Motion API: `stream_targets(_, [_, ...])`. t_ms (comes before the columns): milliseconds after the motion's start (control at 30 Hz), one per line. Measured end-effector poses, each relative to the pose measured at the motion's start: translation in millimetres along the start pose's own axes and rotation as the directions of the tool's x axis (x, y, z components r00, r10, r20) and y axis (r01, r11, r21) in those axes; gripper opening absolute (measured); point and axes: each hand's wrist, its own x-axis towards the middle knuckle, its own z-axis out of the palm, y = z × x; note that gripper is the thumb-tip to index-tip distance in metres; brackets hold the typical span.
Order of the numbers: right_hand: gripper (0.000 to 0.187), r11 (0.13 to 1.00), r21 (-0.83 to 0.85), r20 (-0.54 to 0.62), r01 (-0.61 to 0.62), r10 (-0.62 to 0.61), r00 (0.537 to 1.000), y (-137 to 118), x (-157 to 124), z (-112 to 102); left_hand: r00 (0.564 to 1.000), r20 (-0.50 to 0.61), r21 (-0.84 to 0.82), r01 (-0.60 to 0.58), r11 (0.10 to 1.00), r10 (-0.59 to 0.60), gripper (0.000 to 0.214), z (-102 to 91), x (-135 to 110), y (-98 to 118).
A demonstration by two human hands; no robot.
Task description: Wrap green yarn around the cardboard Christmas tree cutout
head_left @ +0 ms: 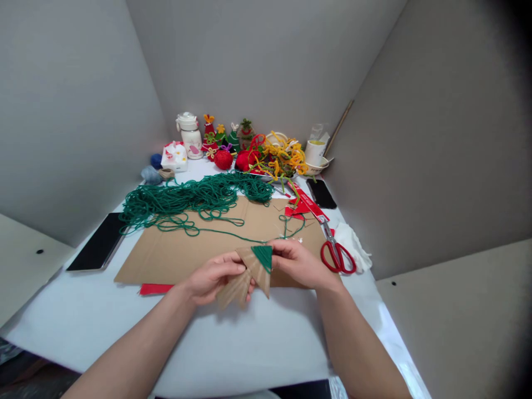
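Observation:
My left hand (214, 277) is closed on a brown cardboard cutout (254, 268), gripping it at the narrow waist between a triangular part and a fan-shaped part. Green yarn (262, 257) is wound in close rows over the upper right corner of the triangle. At that corner my right hand (300, 262) pinches, its fingertips against the wound edge; whether the yarn strand is between them is partly hidden. Behind the hands, a single green strand (224, 231) runs across the cardboard sheet (166, 260) from a loose heap of green yarn (183, 197).
Red-handled scissors (337, 256) lie right, beside crumpled white tissue (353, 244) and a phone (321, 193). A black tablet (97, 244) lies left. At the back stand a white bottle (190, 136), small yarn-wrapped trees (233, 138), a yellow yarn tangle (286, 155) and a cup (315, 152).

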Motion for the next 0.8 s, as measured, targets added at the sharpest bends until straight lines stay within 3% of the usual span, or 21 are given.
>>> stream_targets(133, [0.017, 0.969, -0.207, 0.089, 0.136, -0.119, 0.989, -1.8, 1.1, 2.1, 0.977, 0.12, 0.112, 0.165, 0.98, -0.178, 0.016, -3.4, -1.2, -5.3])
stream_targets(300, [0.014, 0.885, -0.391, 0.087, 0.253, -0.238, 0.967, 3.9, 2.4, 8.0, 0.949, 0.14, 0.266, 0.239, 0.934, -0.283, 0.019, 0.2, -0.1, -7.9])
stream_targets(567, [0.01, 0.898, -0.38, 0.054, 0.222, -0.218, 0.974, -1.3, 0.7, 10.2, 0.943, 0.177, 0.38, 0.198, 0.904, -0.281, 0.018, 4.9, 0.1, -7.5])
stream_targets(700, [0.011, 0.889, -0.391, 0.053, 0.238, -0.236, 0.97, -5.5, -0.4, 12.2, 0.959, 0.117, 0.442, 0.182, 0.878, -0.257, 0.016, 5.6, 2.3, -7.6])
stream_targets(800, [0.013, 0.867, -0.433, 0.02, 0.247, -0.264, 0.964, -7.9, -1.9, 13.4, 0.986, 0.029, 0.477, 0.13, 0.869, -0.164, 0.015, 7.4, 5.6, -7.4])
